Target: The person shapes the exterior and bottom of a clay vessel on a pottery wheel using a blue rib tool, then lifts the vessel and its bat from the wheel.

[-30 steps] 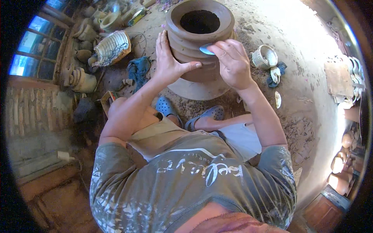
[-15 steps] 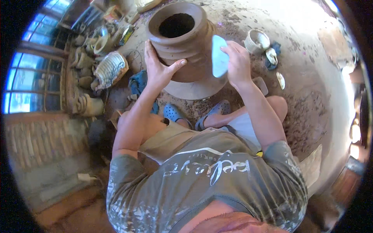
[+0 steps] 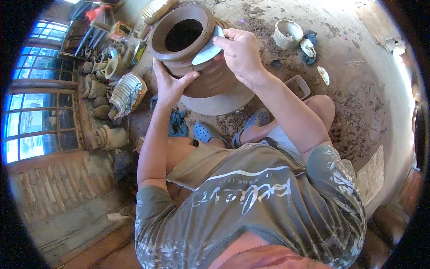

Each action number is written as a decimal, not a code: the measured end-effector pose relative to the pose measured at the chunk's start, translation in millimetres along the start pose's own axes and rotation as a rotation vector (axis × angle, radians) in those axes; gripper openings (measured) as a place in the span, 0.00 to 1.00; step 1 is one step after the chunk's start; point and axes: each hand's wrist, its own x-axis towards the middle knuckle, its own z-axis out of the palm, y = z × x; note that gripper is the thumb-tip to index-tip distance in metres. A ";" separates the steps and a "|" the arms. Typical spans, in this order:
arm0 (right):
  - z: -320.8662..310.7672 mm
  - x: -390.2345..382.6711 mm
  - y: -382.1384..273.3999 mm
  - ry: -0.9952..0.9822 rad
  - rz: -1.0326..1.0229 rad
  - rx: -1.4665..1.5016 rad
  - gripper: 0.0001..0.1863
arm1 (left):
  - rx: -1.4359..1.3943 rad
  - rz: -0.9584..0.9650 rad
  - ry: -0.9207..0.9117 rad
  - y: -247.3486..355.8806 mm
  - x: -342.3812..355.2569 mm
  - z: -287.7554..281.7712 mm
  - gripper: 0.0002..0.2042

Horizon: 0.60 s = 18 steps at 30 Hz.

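Observation:
A large brown clay pot [image 3: 210, 76] with a thick rounded rim and a dark round mouth stands on a pale round wheel head [image 3: 219, 105]. My left hand [image 3: 169, 83] lies against the pot's near left side below the rim, thumb spread away from the fingers. Between the thumb and fingers of my right hand [image 3: 242, 51] is a light blue flat scraper [image 3: 208, 48]. Its long edge lies slanted at the right side of the rim and neck. Whether the edge presses on the clay there I cannot tell.
To the right are a whitish bucket [image 3: 288, 34], a pale glove [image 3: 307, 47] on dark cloth and a shallow rectangular tray [image 3: 298, 87]. Clay scraps [image 3: 354, 121] cover the floor on that side. Leftward lie a ridged pale piece [image 3: 127, 95], several pots and a dark blue cloth [image 3: 178, 123].
My right hand has brought the scraper from beside the pot up and left to the rim, turning it from upright to slanted. My left hand stays against the pot. The whole view has shifted slightly.

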 end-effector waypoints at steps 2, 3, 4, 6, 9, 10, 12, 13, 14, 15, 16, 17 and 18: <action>-0.2 -2.8 -2.8 -0.025 0.099 0.193 0.09 | 0.012 0.003 0.001 3.6 -0.4 0.8 0.64; -3.4 -3.4 -0.3 -0.043 0.128 0.261 0.09 | 0.004 0.003 0.001 4.7 -0.5 1.6 0.64; -5.8 -4.2 0.2 -0.062 0.157 0.328 0.09 | -0.004 0.003 0.001 5.4 -0.9 2.2 0.64; -8.7 -7.2 -1.3 -0.064 0.193 0.401 0.10 | -0.023 -0.002 0.030 -2.1 -5.0 4.2 0.64; -17.4 -12.3 -13.2 -0.081 0.088 0.641 0.09 | 0.003 -0.032 0.040 4.7 -4.7 4.3 0.65; -22.1 -12.6 -24.9 -0.091 0.030 0.737 0.09 | 0.018 -0.052 0.041 8.4 -6.3 5.0 0.65; -30.9 -7.6 -35.2 -0.008 0.014 0.613 0.08 | 0.032 -0.082 0.028 3.7 -7.5 5.2 0.65; -37.1 -1.9 -31.4 0.004 0.035 0.471 0.08 | 0.036 -0.085 0.020 1.4 -3.6 6.0 0.65; -40.5 0.8 -27.7 0.015 0.056 0.330 0.08 | 0.009 -0.075 0.028 -0.7 -3.7 5.3 0.65; -36.5 -5.4 -20.4 0.045 0.134 0.174 0.09 | -0.017 -0.066 0.035 -3.3 -5.4 4.0 0.65; -36.7 -7.9 -12.2 -0.006 0.086 -0.005 0.09 | -0.050 -0.063 0.044 -4.2 -8.2 5.3 0.65; -34.0 -7.9 1.8 0.011 0.031 -0.013 0.08 | -0.102 -0.095 0.043 0.2 -8.5 6.6 0.65; -30.3 -5.9 13.8 0.028 -0.024 -0.021 0.08 | -0.093 -0.097 0.039 1.7 -8.8 8.8 0.65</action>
